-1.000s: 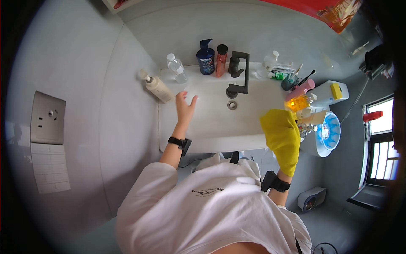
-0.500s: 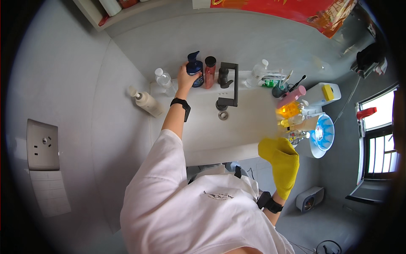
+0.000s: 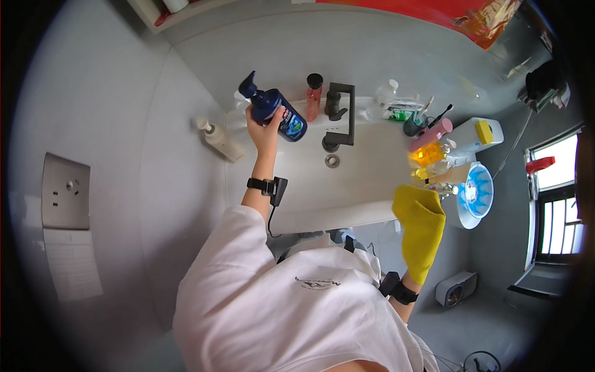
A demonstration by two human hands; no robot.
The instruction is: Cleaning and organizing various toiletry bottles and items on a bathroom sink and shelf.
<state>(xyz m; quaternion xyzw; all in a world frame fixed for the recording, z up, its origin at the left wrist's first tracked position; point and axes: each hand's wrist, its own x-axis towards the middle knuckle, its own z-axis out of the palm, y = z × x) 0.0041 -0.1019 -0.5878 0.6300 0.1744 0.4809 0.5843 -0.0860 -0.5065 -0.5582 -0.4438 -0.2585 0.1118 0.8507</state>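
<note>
My left hand (image 3: 263, 128) grips a dark blue pump bottle (image 3: 274, 109) and holds it tilted above the back left of the white sink (image 3: 359, 180). My right hand (image 3: 419, 230) is wrapped in a yellow cloth (image 3: 421, 223) and hangs at the sink's front right corner, off the basin. A red bottle (image 3: 314, 96) stands just right of the blue one, beside the black faucet (image 3: 339, 116).
A cream pump bottle (image 3: 218, 139) stands on the ledge left of the sink. Several toiletries, a pink tube (image 3: 429, 135), an orange bottle (image 3: 429, 154) and a blue bowl (image 3: 477, 190) crowd the right side. A wall socket (image 3: 65, 191) is far left.
My left hand reached from the basin to the back ledge, took hold of the blue pump bottle and lifted it. The yellow cloth hand dropped slightly toward the sink's front corner.
</note>
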